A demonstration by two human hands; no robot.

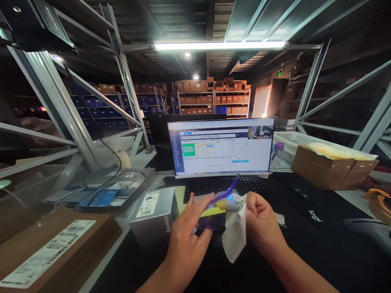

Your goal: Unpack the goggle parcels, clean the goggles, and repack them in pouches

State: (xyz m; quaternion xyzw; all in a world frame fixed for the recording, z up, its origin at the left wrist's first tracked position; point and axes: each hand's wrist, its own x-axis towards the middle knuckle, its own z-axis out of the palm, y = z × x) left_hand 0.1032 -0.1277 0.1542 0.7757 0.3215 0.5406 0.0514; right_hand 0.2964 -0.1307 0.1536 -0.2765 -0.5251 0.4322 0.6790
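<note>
1. The black mat [317, 240] lies below both hands. It looks soft, so it seems a good place to work over.
2. The screen [216, 150] stands behind, with the keyboard [195, 188] in front. Best not to bump them.
3. The left hand [187, 232] holds the purple glasses [212, 222], thumb low, fingers high. A firm but gentle hold should stop bending.
4. The right hand [262, 213] pinches the pale cloth [236, 234].
5. The glasses are up over the mat, between the hands. Small, light rubs should suit them.
6. The cloth hangs down beside them. A clean, flat part would likely rub best.
</note>
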